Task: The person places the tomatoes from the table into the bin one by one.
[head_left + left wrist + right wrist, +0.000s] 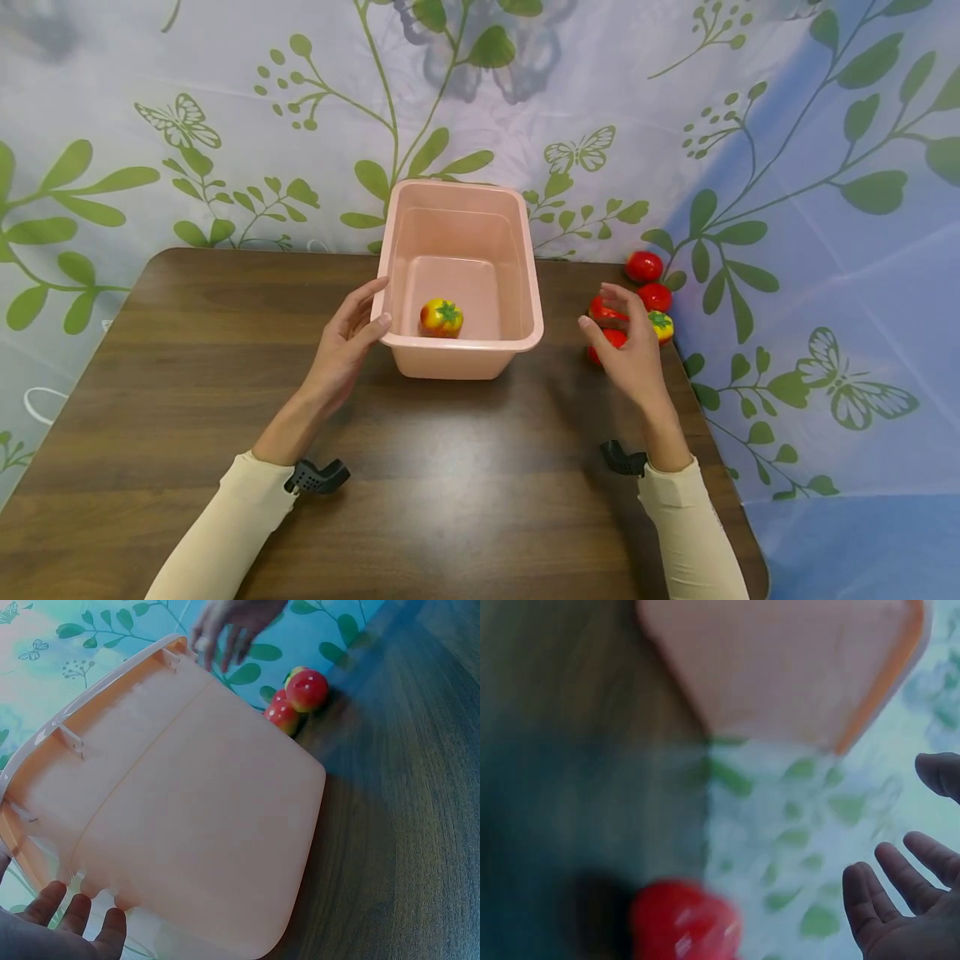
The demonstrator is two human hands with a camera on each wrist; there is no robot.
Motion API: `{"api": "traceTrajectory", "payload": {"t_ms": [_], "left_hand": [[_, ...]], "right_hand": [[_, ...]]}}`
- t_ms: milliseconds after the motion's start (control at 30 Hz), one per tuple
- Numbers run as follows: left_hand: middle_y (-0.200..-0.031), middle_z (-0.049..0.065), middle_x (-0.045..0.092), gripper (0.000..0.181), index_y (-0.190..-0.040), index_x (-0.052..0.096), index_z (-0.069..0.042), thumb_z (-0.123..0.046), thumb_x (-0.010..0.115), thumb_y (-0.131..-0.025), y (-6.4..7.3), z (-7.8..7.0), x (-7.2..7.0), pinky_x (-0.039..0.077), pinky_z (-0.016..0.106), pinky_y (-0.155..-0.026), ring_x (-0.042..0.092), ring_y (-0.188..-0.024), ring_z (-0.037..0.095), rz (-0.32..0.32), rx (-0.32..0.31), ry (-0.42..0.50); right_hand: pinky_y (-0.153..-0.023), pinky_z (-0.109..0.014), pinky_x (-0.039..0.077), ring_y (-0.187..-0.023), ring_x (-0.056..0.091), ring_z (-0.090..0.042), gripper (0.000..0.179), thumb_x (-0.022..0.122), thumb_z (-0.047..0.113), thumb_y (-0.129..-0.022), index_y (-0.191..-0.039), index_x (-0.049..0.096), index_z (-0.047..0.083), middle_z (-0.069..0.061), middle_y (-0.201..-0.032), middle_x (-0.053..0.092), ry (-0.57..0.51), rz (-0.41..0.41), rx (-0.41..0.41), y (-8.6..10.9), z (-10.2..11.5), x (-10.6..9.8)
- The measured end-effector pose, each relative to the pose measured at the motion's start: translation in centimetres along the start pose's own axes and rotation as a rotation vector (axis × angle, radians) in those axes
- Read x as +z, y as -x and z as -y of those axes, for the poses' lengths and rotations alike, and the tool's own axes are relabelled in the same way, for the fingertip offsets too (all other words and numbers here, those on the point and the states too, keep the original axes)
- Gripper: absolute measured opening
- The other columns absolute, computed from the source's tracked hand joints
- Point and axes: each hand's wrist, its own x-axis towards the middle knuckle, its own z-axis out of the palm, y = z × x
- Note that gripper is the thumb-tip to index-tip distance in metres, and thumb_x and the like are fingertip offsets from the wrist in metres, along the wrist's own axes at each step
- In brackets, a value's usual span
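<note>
A pink plastic bin (457, 354) stands at the table's back edge, with a red-and-yellow toy fruit (441, 319) with a green leafy top inside it. My left hand (341, 346) holds the bin's left rim, thumb and index finger over it; the other fingers (77, 913) lie against the outer wall in the left wrist view. To the right, my right hand (633, 350) hovers near several red toy fruits (643, 267), partly covering them. Its fingers are spread apart and hold nothing in the right wrist view. Another yellow toy fruit (662, 327) shows beside it.
The brown wooden table (450, 500) spans the front. A leaf-patterned cloth (262, 125) hangs behind it and along its right side. A white cord (41, 404) loops beyond the table's left edge.
</note>
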Motion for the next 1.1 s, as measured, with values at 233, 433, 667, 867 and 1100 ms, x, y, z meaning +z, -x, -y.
{"api": "traceTrajectory", "payload": {"t_ms": [233,433,667,867,1100], "left_hand": [[-0.174,0.017,0.034,0.058,-0.164,0.044,-0.022,-0.015,0.061,-0.109,0.0,-0.1,-0.1,0.051,0.022,-0.116,0.045,-0.152,0.026,0.000,-0.002,-0.005],[-0.173,0.002,0.037,0.058,-0.164,0.044,-0.025,-0.018,0.061,-0.109,0.1,-0.3,0.0,0.041,0.050,-0.129,0.043,-0.155,0.027,-0.002,-0.019,-0.038],[-0.175,0.002,0.034,0.059,-0.164,0.044,-0.026,-0.017,0.061,-0.109,0.1,-0.2,0.1,0.034,0.060,-0.130,0.038,-0.160,0.030,0.006,-0.015,-0.040],[-0.175,0.006,0.035,0.059,-0.164,0.044,-0.025,-0.017,0.062,-0.109,0.1,-0.2,0.1,0.042,0.049,-0.128,0.042,-0.157,0.028,0.001,-0.012,-0.044],[-0.175,0.008,0.035,0.059,-0.164,0.044,-0.024,-0.017,0.061,-0.109,0.1,-0.3,0.2,0.048,0.036,-0.124,0.043,-0.156,0.028,-0.001,-0.010,-0.044]], "right_hand": [[-0.122,-0.053,0.048,-0.142,0.055,-0.037,0.061,0.080,0.023,-0.098,-0.151,0.054,0.006,-0.017,-0.152,0.061,0.085,-0.008,0.113,0.5,-5.5,-1.9],[-0.128,-0.064,0.036,-0.148,0.049,-0.044,0.066,0.082,0.023,-0.096,-0.151,0.051,0.001,-0.024,-0.154,0.055,0.124,0.055,0.200,1.0,-8.9,-1.5],[-0.126,-0.071,0.034,-0.146,0.045,-0.048,0.073,0.084,0.023,-0.093,-0.153,0.048,0.004,-0.026,-0.157,0.048,0.165,0.102,0.231,1.3,-10.2,-0.8],[-0.125,-0.073,0.034,-0.146,0.046,-0.048,0.074,0.085,0.023,-0.092,-0.153,0.048,0.006,-0.025,-0.158,0.047,0.162,0.102,0.238,1.2,-10.5,-0.6],[-0.125,-0.074,0.033,-0.148,0.044,-0.049,0.074,0.085,0.024,-0.092,-0.154,0.047,0.006,-0.025,-0.160,0.046,0.168,0.104,0.249,1.1,-10.5,-0.5]]}}
